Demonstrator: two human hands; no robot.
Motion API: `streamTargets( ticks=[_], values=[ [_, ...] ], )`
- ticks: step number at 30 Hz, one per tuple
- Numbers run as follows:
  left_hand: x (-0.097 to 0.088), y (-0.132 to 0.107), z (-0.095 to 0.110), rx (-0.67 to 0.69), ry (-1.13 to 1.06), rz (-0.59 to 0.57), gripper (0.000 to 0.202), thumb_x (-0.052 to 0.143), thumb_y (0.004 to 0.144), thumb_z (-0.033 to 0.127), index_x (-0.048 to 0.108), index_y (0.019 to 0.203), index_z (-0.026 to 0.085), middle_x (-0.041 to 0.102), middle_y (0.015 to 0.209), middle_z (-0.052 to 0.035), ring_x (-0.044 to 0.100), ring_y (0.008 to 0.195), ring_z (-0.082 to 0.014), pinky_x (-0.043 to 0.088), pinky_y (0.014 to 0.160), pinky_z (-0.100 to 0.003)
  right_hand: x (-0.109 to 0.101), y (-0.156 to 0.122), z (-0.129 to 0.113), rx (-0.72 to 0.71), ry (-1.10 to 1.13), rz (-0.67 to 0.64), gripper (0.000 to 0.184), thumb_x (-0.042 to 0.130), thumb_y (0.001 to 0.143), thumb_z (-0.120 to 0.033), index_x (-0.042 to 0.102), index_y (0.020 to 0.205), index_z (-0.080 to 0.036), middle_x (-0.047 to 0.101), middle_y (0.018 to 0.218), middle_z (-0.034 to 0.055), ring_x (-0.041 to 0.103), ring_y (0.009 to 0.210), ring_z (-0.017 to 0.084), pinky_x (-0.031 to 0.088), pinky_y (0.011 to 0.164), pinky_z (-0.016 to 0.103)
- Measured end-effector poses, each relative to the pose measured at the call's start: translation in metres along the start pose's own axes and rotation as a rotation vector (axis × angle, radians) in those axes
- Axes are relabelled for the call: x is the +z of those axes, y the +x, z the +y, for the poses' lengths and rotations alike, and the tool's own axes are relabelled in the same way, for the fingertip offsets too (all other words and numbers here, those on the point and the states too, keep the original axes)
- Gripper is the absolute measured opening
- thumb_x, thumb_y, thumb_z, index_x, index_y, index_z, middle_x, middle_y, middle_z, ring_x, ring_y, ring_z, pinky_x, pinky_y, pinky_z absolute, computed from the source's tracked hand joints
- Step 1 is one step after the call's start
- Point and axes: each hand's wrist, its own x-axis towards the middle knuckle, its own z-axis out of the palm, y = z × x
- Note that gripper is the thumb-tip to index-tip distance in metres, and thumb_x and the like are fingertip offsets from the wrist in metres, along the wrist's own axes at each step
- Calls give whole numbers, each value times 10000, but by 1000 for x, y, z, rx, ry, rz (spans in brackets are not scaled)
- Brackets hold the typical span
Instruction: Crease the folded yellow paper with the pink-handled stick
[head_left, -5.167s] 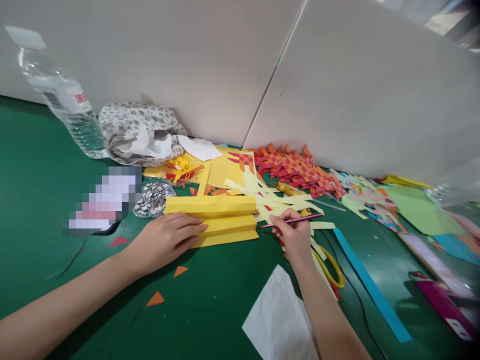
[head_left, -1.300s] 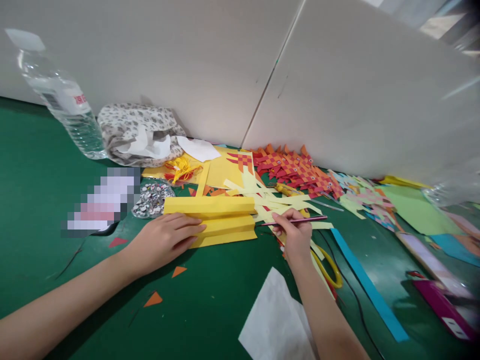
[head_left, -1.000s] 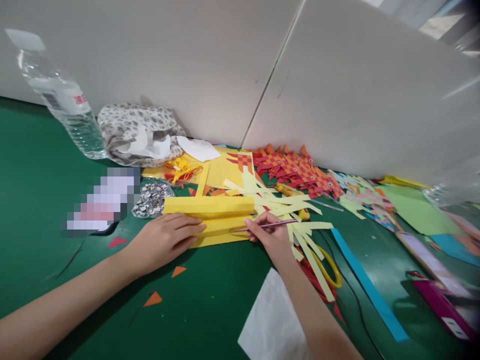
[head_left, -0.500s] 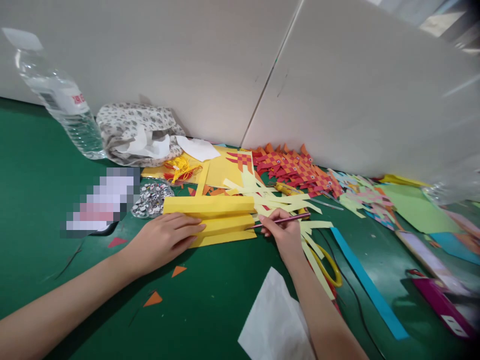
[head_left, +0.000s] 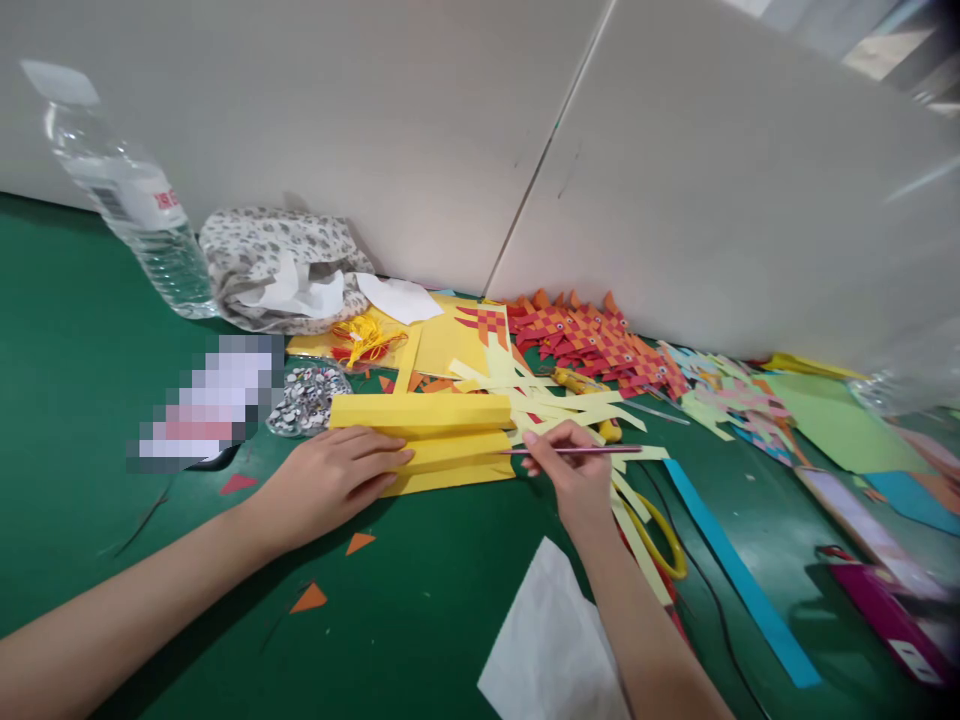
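A sheet of yellow paper with lengthwise folds lies in front of me on the green table. My left hand rests on its left part, fingers extended and lying flat, pressing it down. In my right hand is a slim pink pen-like stick, pinched between thumb and fingers and held nearly level. Its thin tip meets the right end of the paper, at the middle fold. I cannot tell whether the tip is a nib or a blade. Pale yellow paper strips lie just behind the right hand.
Woven orange-red paper fish are heaped by the grey partition. At left are a water bottle, a phone and a bag of googly eyes. White paper, a blue strip and yellow-handled scissors lie at right.
The pink stick has swung from slanting upward at its rear end to nearly level, as my right hand turned slightly. My left hand keeps its place on the paper. The view shifted a little.
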Motion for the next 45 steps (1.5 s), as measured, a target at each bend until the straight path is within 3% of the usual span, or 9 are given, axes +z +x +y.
streamTargets(
  ticks=[4, 7, 23, 32, 40, 45],
  values=[
    [1, 0, -1, 8, 1, 9, 250, 461, 961, 267, 631, 1142, 237, 686, 1144, -5, 641, 1006, -198, 526, 825, -368, 8, -5, 3, 71, -71, -158, 300, 772, 720, -372, 553, 617, -195, 635, 537, -11, 571, 466, 121, 441, 463, 222],
    [1, 0, -1, 19, -1, 22, 250, 458, 961, 262, 628, 1142, 231, 688, 1138, -9, 644, 1001, -200, 531, 813, -371, 11, -7, 6, 79, -128, -205, 296, 757, 738, -382, 561, 624, -192, 637, 558, -5, 571, 490, 125, 442, 485, 230],
    [1, 0, -1, 17, 5, 34, 255, 458, 955, 251, 641, 1131, 227, 692, 1132, -17, 645, 996, -198, 528, 827, -355, -8, 7, 10, 43, -160, -20, 324, 737, 731, -332, 498, 557, -198, 578, 445, -34, 512, 385, 97, 403, 401, 194],
    [1, 0, -1, 10, 1, 35, 255, 459, 957, 262, 645, 1128, 233, 693, 1125, -23, 644, 990, -189, 527, 835, -344, 13, -5, 9, 78, -110, -219, 296, 764, 719, -378, 551, 626, -194, 621, 545, -16, 562, 476, 118, 435, 464, 215],
    [0, 0, 0, -1, -5, 11, 262, 452, 956, 252, 653, 1122, 227, 695, 1125, -26, 645, 998, -191, 528, 844, -343, -3, 3, 13, 47, -168, -112, 336, 743, 728, -401, 515, 586, -198, 582, 489, -26, 501, 413, 104, 395, 422, 222],
    [0, 0, 0, 3, -5, 21, 259, 456, 958, 261, 648, 1128, 231, 692, 1133, -25, 645, 1002, -196, 530, 835, -348, 6, -3, 8, 35, -154, -124, 323, 745, 721, -424, 538, 612, -201, 613, 528, -12, 540, 441, 123, 420, 443, 239]
  ],
)
